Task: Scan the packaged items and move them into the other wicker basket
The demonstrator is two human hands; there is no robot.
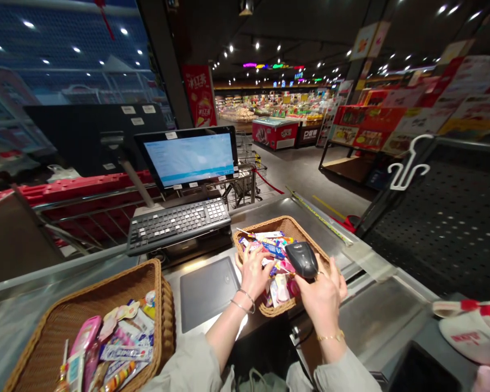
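My right hand (pixel 324 288) grips a black handheld barcode scanner (pixel 302 259), held over the right side of a small wicker basket (pixel 283 311). Inside that basket lie wrapped sweets (pixel 281 288), among them a blue packet (pixel 274 249) and thin lollipop sticks. Over the basket's left side, my left hand (pixel 253 269) touches the sweets with its fingers apart. Its fingertips partly cover the wrappers beneath. To the left, a larger wicker basket (pixel 163 326) holds more sweets, a pink item (pixel 85 335) and a blue-and-white wrapped bar (pixel 126 353).
A dark flat pad (pixel 208 294) lies between the baskets on the metal counter (pixel 375 305). Behind it stand a keyboard (pixel 179 222) and a lit monitor (pixel 191 159). White hangers (pixel 408 166) hang on a black perforated panel (pixel 445 218) at right. A red-and-white bag (pixel 469 332) sits at the right edge.
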